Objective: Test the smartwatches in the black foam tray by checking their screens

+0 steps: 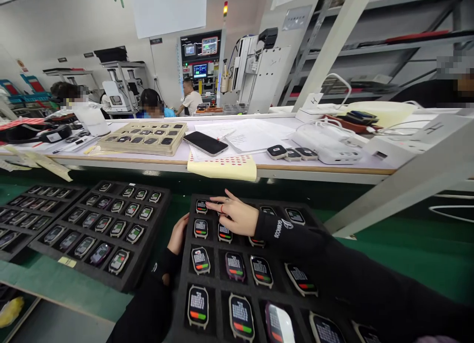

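A black foam tray point(217, 284) of several lit smartwatch bodies lies in front of me on the green belt. My right hand point(234, 215) reaches across its far rows, fingers stretched out and resting on a watch point(201, 206) near the top left corner. My left hand point(178, 233) grips the tray's left edge, fingers curled over the rim. Both arms wear black sleeves.
Two more black trays of watches point(107, 229) point(27, 212) sit to the left on the green belt. Beyond is a white bench with a beige tray point(142, 138), a phone point(205, 143), a yellow sticker sheet point(222, 165) and white boxes point(326, 145). People work at the back.
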